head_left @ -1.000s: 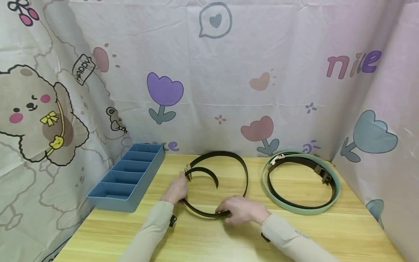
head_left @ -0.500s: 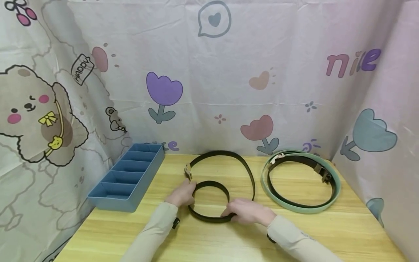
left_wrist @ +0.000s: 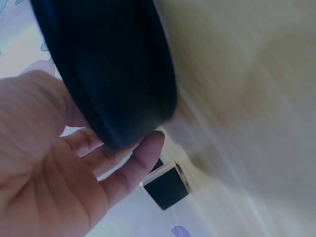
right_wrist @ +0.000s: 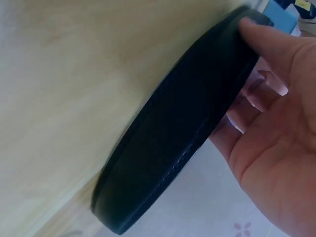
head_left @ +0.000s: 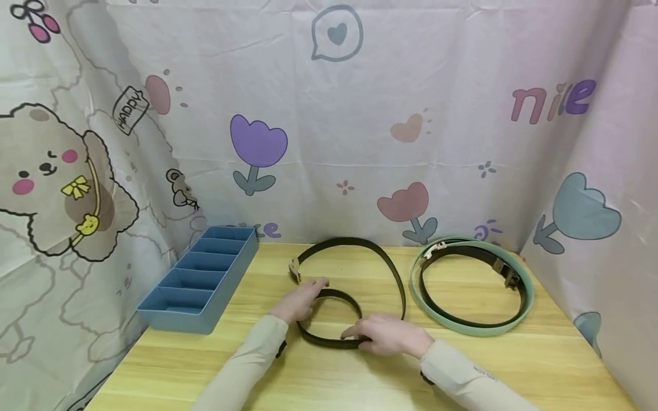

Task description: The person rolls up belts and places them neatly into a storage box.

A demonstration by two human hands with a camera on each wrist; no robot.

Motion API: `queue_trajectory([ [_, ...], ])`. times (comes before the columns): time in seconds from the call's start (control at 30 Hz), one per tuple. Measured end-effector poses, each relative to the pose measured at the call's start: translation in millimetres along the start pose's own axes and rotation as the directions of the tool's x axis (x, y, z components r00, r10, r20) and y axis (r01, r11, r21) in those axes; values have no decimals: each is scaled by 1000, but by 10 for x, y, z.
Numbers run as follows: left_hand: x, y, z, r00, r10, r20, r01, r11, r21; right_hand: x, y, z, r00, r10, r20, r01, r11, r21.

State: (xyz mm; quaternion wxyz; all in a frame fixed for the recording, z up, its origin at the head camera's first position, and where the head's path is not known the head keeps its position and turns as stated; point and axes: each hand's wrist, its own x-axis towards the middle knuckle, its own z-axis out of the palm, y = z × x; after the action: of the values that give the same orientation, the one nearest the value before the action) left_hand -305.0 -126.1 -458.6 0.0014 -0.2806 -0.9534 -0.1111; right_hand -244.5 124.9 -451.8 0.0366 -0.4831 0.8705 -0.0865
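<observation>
A black belt [head_left: 396, 279] stands on edge on the table in a wide curve, its metal buckle [head_left: 294, 271] at the far left end. Its near part bends into a smaller loop [head_left: 329, 343]. At that loop's left side is my left hand [head_left: 297, 302]; the fingers [left_wrist: 143, 153] are extended and touch the strap, and the thumb is mostly hidden. My right hand [head_left: 388, 334] pinches the loop's right side, thumb over the strap [right_wrist: 173, 128] and fingers behind it.
A blue divided box [head_left: 205, 308] stands at the left. To the right, a light green belt [head_left: 478, 329] lies coiled around another dark belt [head_left: 429, 291] with a buckle. A printed cloth [head_left: 339, 131] hangs behind and along the sides of the wooden table [head_left: 334, 382].
The belt's free end has curled inward into a smaller loop. My left hand has left the buckle area and shifted right and nearer. My right hand has moved slightly right, still on the strap.
</observation>
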Motion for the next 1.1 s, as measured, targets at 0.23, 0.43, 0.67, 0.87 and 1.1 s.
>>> queue_trajectory([
  [0.23, -25, -3, 11, 998, 16, 62, -15, 1000, -14, -69, -3, -34, 992, 110, 54, -112, 993, 27],
  [0.43, -34, 64, 46, 988, 134, 80, -138, 989, 60, -77, 34, -1, 982, 187, 25, -188, 980, 61],
  [0.67, -60, 194, 73, 989, 56, 134, -48, 997, -62, -86, 77, -12, 984, 177, -25, -177, 984, 21],
  [0.87, -66, 270, 104, 991, 55, 120, -48, 997, -55, -99, 94, -17, 990, 120, -79, -123, 992, -36],
  [1.1, -102, 317, 123, 987, 109, 122, -101, 992, -70, 66, 4, 27, 988, 89, -125, -97, 993, -65],
])
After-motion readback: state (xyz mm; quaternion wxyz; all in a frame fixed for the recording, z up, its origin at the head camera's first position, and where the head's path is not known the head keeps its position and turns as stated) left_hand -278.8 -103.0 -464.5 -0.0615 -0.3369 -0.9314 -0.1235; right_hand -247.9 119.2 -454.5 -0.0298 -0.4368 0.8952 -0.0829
